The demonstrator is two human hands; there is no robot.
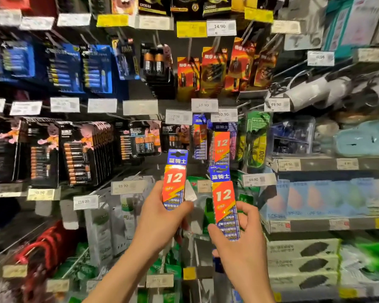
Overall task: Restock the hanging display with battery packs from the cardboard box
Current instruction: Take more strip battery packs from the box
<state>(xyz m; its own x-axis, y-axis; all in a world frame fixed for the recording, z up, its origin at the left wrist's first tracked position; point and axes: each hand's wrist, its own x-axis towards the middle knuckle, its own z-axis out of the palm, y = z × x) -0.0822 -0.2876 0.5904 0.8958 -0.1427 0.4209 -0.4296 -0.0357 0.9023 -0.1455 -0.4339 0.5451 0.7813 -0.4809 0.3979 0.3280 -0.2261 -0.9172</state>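
Observation:
My left hand [162, 217] grips the lower end of a long blue and red battery pack [176, 176] marked "12", held upright in front of the display. My right hand [239, 241] pinches a second, matching battery pack [224, 200] by its lower half, just to the right of the first. Packs of the same kind [221, 147] hang on a hook straight above the right pack, with another row [200, 136] to their left. The cardboard box is out of view.
Black battery cards [79, 152] fill the hooks at the left, blue ones [61, 66] above them, red-orange ones [214, 71] at top centre. Price tags [258, 179] jut out on hook ends. Shelves with boxed goods [302, 263] stand at the right.

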